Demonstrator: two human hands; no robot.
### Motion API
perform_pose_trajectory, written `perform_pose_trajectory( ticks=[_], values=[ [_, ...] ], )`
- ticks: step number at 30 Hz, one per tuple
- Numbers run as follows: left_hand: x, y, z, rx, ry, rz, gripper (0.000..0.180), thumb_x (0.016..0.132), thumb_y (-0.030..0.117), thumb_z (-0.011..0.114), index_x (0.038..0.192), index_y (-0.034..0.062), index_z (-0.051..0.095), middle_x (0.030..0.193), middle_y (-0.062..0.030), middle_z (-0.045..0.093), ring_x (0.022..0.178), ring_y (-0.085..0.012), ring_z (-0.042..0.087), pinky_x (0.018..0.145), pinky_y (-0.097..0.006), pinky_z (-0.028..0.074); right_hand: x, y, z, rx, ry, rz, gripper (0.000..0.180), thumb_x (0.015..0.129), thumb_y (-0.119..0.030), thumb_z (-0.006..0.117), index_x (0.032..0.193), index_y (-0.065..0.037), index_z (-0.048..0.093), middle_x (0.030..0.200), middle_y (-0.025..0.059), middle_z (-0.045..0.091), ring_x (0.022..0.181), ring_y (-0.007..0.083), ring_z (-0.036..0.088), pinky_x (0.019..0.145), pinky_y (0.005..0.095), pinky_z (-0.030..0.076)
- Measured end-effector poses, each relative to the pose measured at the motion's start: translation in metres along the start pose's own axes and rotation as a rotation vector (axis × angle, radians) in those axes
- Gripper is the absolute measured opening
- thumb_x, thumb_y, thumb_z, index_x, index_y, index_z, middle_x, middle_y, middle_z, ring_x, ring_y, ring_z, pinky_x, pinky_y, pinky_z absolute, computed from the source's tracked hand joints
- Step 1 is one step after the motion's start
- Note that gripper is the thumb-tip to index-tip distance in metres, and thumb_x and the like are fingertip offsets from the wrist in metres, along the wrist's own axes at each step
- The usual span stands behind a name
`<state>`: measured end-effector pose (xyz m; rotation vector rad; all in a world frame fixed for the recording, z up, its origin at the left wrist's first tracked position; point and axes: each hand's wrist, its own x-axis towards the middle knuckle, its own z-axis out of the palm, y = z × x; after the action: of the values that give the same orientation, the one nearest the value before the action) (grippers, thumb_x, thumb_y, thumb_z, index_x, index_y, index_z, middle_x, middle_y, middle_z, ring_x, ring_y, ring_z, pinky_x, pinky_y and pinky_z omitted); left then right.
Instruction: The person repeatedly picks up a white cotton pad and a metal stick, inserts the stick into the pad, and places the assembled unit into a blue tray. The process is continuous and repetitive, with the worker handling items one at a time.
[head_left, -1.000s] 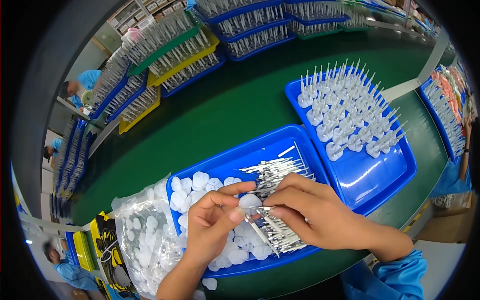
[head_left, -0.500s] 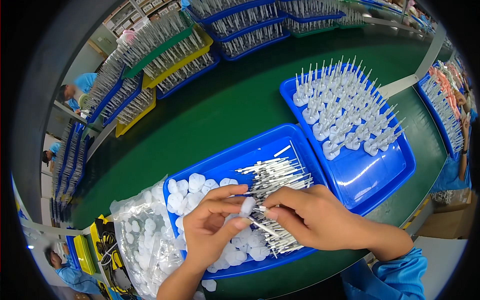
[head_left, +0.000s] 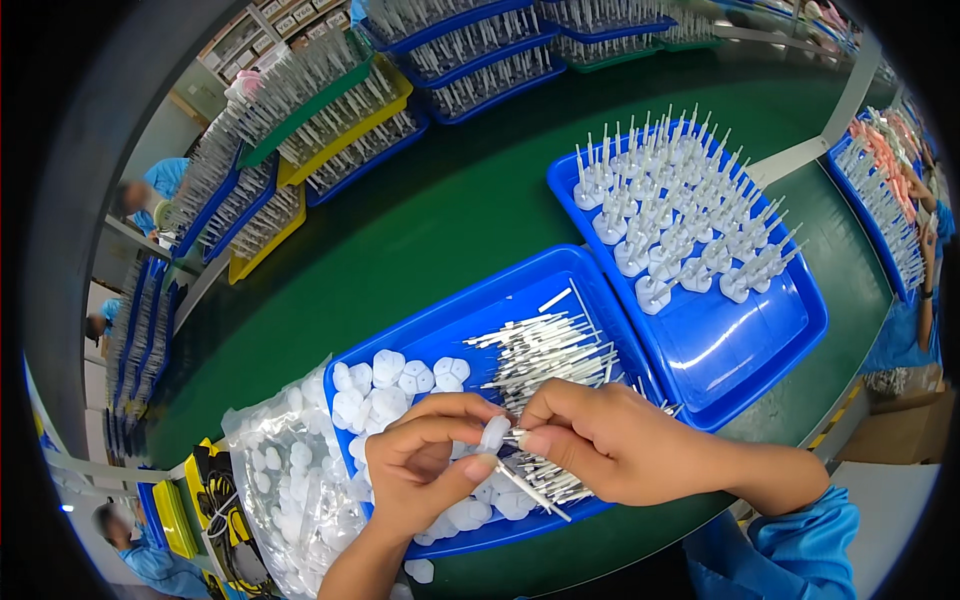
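Note:
Over the near blue tray (head_left: 455,305), my left hand (head_left: 420,460) is closed in a pinch on a small white plastic base (head_left: 494,434), held on edge between thumb and fingers. From the right, my right hand (head_left: 615,445) pinches a thin white rod (head_left: 514,434) whose end meets the base; whether it is seated inside I cannot tell. Another white rod (head_left: 535,490) slants down from beside the base toward the tray's near edge. Loose white rods (head_left: 550,350) fill the tray's right part, partly hidden by my right hand. Lobed white bases (head_left: 385,385) lie at its left.
A second blue tray (head_left: 715,350) at right holds bases with upright rods. A clear plastic bag (head_left: 295,480) of bases lies at left. Stacked trays (head_left: 400,85) of rods line the green table's (head_left: 440,210) far side. Other people (head_left: 150,550) sit around.
Both hands still hold the base and rod together, with little movement. The slanting rod below them reaches farther down and right. The whole view has shifted slightly.

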<state>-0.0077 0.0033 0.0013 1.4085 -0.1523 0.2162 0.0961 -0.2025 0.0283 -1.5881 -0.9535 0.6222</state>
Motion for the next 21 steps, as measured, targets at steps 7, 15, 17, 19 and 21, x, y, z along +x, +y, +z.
perform_pose_trajectory(
  ticks=[7, 15, 17, 19, 21],
  values=[
    [0.0, 0.0, 0.003, 0.0, 0.0, -0.066, 0.029, 0.078, -0.015, 0.071, 0.105, -0.0073, 0.07, 0.111, -0.0224, 0.068, 0.108, -0.0282, 0.063, 0.096, -0.041, 0.05, -0.005, 0.004, 0.009, -0.411, 0.103, -0.078, 0.015, 0.097, -0.013, 0.058, 0.094, 0.0, 0.051, 0.061, 0.0178, 0.061, 0.054, 0.0359, 0.063, 0.046, 0.0441, 0.045],
    [-0.001, -0.003, 0.002, 0.068, 0.001, -0.068, 0.031, 0.075, -0.012, 0.076, 0.105, -0.0056, 0.071, 0.11, -0.021, 0.07, 0.107, -0.0285, 0.064, 0.096, -0.041, 0.049, -0.003, 0.01, 0.015, -0.485, 0.166, -0.181, 0.013, 0.09, -0.006, 0.063, 0.096, -0.001, 0.053, 0.063, 0.0145, 0.061, 0.055, 0.0332, 0.062, 0.046, 0.0417, 0.045],
    [-0.001, -0.004, 0.0, 0.239, 0.011, 0.031, 0.033, 0.074, -0.011, 0.078, 0.106, -0.0051, 0.071, 0.114, -0.022, 0.068, 0.107, -0.0285, 0.065, 0.095, -0.04, 0.05, -0.001, 0.012, 0.015, -0.468, 0.195, -0.237, 0.016, 0.087, -0.003, 0.067, 0.099, -0.002, 0.056, 0.07, 0.0127, 0.061, 0.061, 0.0317, 0.061, 0.053, 0.0405, 0.047],
    [0.0, -0.002, 0.001, 0.354, 0.035, 0.124, 0.034, 0.073, -0.008, 0.08, 0.106, -0.0045, 0.07, 0.117, -0.0228, 0.067, 0.108, -0.0286, 0.065, 0.094, -0.039, 0.052, 0.007, 0.014, 0.012, -0.451, 0.24, -0.38, 0.017, 0.085, -0.003, 0.068, 0.099, -0.002, 0.059, 0.079, 0.0117, 0.062, 0.069, 0.0299, 0.06, 0.06, 0.039, 0.048],
    [0.002, 0.002, 0.007, 0.412, 0.071, 0.206, 0.035, 0.073, -0.006, 0.082, 0.105, -0.004, 0.069, 0.121, -0.0233, 0.065, 0.108, -0.0287, 0.066, 0.093, -0.038, 0.053, 0.009, 0.012, 0.009, -0.448, 0.253, -0.4, 0.014, 0.085, -0.004, 0.068, 0.096, -0.001, 0.061, 0.085, 0.0114, 0.06, 0.076, 0.03, 0.056, 0.068, 0.0391, 0.048]
  ],
)
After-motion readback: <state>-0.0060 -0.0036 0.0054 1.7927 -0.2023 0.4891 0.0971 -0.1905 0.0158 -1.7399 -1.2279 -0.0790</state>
